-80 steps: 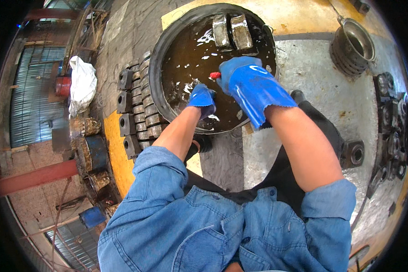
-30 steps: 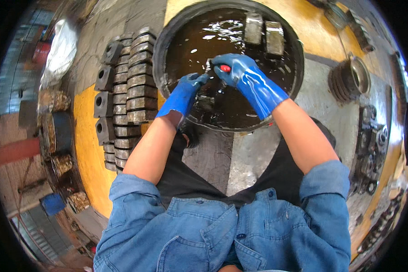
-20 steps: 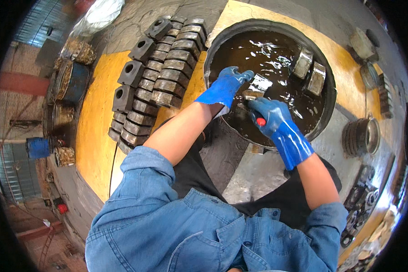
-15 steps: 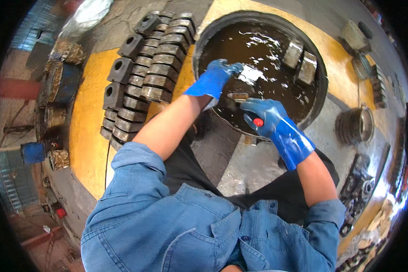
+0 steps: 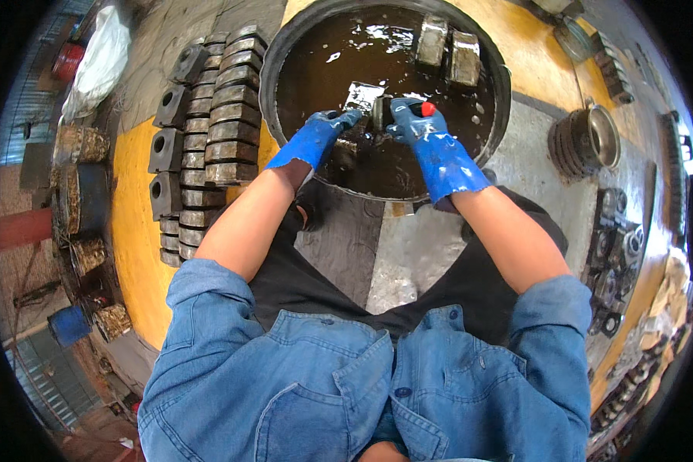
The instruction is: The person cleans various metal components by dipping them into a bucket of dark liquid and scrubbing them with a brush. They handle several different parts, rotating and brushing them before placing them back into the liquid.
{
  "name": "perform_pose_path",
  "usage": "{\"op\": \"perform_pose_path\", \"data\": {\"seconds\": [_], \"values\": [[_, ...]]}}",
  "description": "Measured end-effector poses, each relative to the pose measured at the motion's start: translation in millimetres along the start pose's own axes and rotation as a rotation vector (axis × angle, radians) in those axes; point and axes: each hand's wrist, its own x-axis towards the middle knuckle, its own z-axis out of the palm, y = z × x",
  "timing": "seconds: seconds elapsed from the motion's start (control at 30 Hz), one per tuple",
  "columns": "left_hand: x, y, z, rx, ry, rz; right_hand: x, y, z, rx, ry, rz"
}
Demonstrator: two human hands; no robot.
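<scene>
A large round dark tub (image 5: 502, 100) of brown liquid stands in front of me. My left hand (image 5: 309, 140), in a blue rubber glove, grips the edge of a wet, shiny metal block (image 5: 364, 95) at the liquid's surface. My gloved right hand (image 5: 430, 138) is closed around a brush with a red handle end (image 5: 427, 109). The dark head of the brush (image 5: 379, 114) is beside the block, close to my left fingertips. Most of the handle is hidden by the glove. Two more metal blocks (image 5: 432, 40) (image 5: 464, 58) lie at the tub's far right.
Stacked rows of metal blocks (image 5: 233, 123) stand left of the tub, beside several dark blocks with round holes (image 5: 166, 150). A ribbed metal cylinder (image 5: 585, 142) stands at the right, with metal parts (image 5: 612, 254) nearer me. A white plastic bag (image 5: 100, 61) lies far left.
My view has shifted, so the tub sits higher and further left. My right hand has turned and moved forward, bringing the brush up beside the block. My left hand stays at the block.
</scene>
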Motion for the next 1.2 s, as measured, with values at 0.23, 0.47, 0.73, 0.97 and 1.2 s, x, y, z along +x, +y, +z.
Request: {"op": "perform_pose_path", "data": {"seconds": [0.23,0.47,0.73,0.97,1.2], "values": [[35.1,-46.0,0.1,0.059,0.137,-0.135,-71.1,7.0,5.0,-0.132,-0.131,-0.115],[72.5,-28.6,4.9,0.389,0.325,-0.001,-74.0,-39.1,-21.0,-0.512,-0.148,-0.281],[82.2,18.1,50.1,0.991,0.509,0.110,-69.2,-69.0,-60.6,-0.747,0.005,-0.286],[125.5,83.6,42.7,1.236,0.133,-0.041,-79.5,-98.4,-85.5,-0.993,0.010,-0.192],[168.1,115.9,74.2,1.521,-0.285,-0.172,-76.5,-121.9,-111.2,-1.078,0.013,-0.171]]}}
